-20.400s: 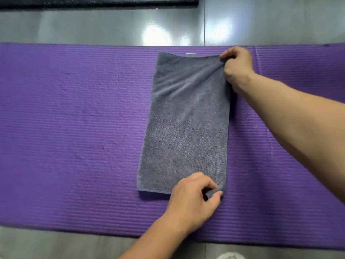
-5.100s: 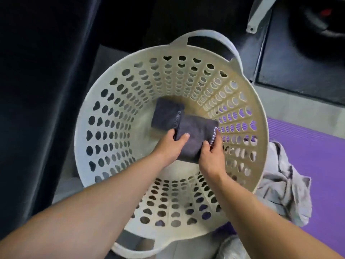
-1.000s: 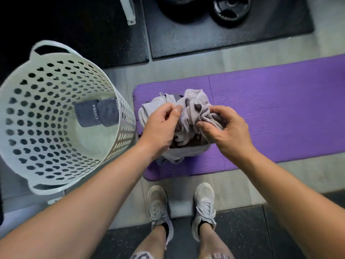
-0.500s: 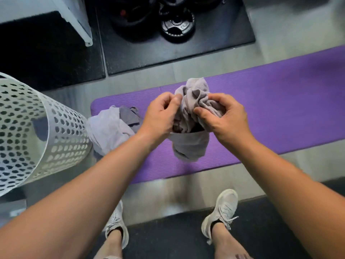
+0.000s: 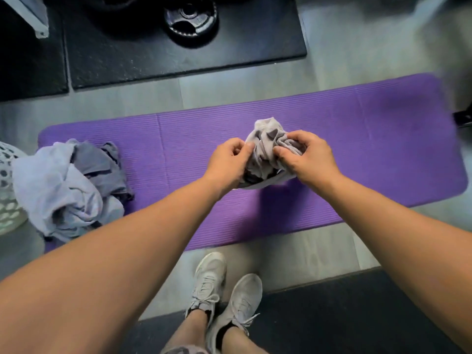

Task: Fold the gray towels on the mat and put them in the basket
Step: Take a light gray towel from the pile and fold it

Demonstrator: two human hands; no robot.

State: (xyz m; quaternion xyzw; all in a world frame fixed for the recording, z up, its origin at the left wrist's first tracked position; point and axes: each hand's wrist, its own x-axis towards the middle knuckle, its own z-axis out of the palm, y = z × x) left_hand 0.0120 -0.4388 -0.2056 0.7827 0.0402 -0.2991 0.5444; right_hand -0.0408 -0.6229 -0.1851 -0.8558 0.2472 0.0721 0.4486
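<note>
Clearly, at frame centre your left hand (image 5: 227, 162) and right hand (image 5: 307, 158) each pinched the bunched gray towel (image 5: 265, 136) above the purple mat (image 5: 370, 118). You probably needed to find two corners and spread it flat before folding. Since half a second earlier, the basket (image 5: 7, 200) had slipped to the left edge.

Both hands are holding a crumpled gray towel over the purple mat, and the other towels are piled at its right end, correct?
No. The head view shows the pile of other towels at the left end of the purple mat, beside the basket. The rest stands: left hand and right hand both grip the crumpled gray towel over the mat.
</note>
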